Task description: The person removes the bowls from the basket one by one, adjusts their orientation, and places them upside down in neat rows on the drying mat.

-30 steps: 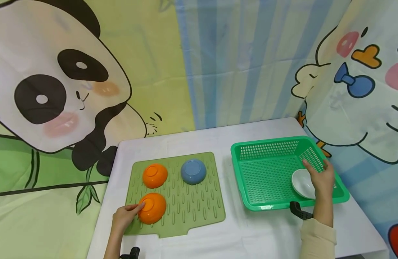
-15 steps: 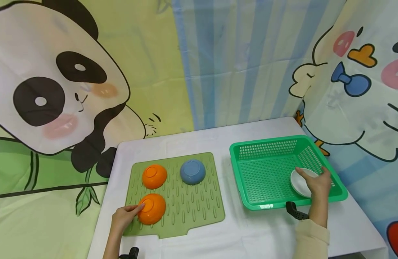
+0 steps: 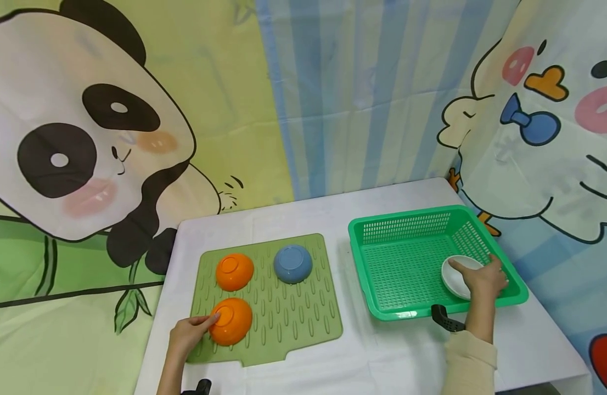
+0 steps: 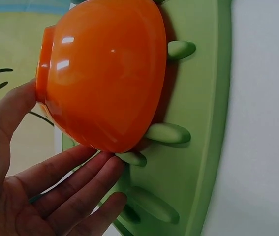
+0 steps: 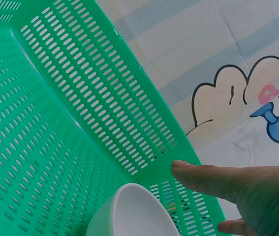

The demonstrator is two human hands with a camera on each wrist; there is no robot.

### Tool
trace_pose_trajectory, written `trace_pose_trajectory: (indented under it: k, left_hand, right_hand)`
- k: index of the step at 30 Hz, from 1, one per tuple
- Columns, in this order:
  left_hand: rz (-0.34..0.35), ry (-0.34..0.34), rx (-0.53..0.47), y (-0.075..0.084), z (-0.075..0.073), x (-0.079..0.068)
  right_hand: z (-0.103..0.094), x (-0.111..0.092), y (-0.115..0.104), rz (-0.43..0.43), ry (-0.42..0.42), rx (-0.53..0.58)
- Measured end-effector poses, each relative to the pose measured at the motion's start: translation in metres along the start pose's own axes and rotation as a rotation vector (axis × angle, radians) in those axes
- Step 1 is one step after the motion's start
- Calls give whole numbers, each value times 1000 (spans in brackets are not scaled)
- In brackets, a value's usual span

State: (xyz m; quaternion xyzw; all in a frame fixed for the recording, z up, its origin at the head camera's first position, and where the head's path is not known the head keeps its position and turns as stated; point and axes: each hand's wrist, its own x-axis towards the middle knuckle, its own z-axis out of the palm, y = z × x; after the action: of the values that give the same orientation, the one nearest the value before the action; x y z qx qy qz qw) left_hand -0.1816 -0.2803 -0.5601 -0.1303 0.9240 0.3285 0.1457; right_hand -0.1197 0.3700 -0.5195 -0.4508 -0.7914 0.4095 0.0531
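On the green ridged mat [image 3: 307, 307], an upside-down orange bowl [image 3: 236, 323] sits at the near left. My left hand [image 3: 187, 334] grips its side: in the left wrist view the thumb lies against the foot ring and the fingers are at the rim. A white bowl [image 3: 456, 278] leans in the near right corner of the green basket [image 3: 399, 316], its opening partly upward. Over it is my right hand [image 3: 483, 277], thumb and fingers spread apart. In the right wrist view a straight finger [image 5: 203, 177] hangs above the rim of the white bowl [image 5: 139, 216].
A second orange bowl [image 3: 234, 272] and a blue bowl [image 3: 293, 264] lie upside down on the mat's far half. The white-covered table [image 3: 333, 367] ends at a printed curtain [image 3: 333, 99] behind and at the right.
My right hand has moved slightly left and lower over the white bowl. The left hand has stayed at the near orange bowl.
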Motion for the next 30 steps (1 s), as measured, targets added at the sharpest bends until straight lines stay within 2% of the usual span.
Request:
trace_pose_trajectory:
  k: [5, 7, 12, 22, 30]
  left_hand:
    - [13, 7, 9, 0, -1, 0]
    - [15, 10, 12, 0, -1, 0]
    - [13, 6, 11, 1, -2, 0]
    - [6, 15, 9, 0, -1, 0]
    - [2, 5, -2, -1, 1, 2]
  right_hand:
    - [4, -1, 0, -27, -65, -71]
    - [7, -1, 1, -31, -79, -67]
    - [14, -1, 4, -22, -65, -39]
    - [22, 0, 7, -71, -41, -59]
    - [21, -1, 4, -95, -45, -135]
